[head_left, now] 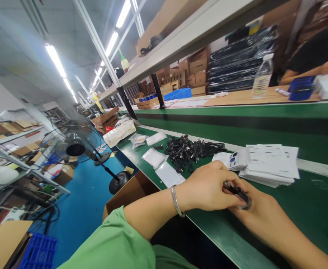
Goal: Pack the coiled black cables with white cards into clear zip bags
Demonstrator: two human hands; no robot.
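Note:
A small coiled black cable [239,193] is between my two hands, above the green bench. My left hand [213,185], with a silver bracelet at the wrist, is closed with its fingertips on the cable. My right hand [260,209] comes in from the right and is closed around the same cable; its fingers are partly hidden. Behind my left hand lies a heap of black cables [185,149]. Just beyond the hands rest a stack of printed white sheets [272,164] and a smaller pile of printed leaflets [239,158].
White plastic packets [154,157] lie on the green bench [315,209] to the left. An open cardboard box [133,190] stands below its edge. A floor fan [76,149] is farther left. Across the bench are a water bottle [263,76] and another person's arm [304,71].

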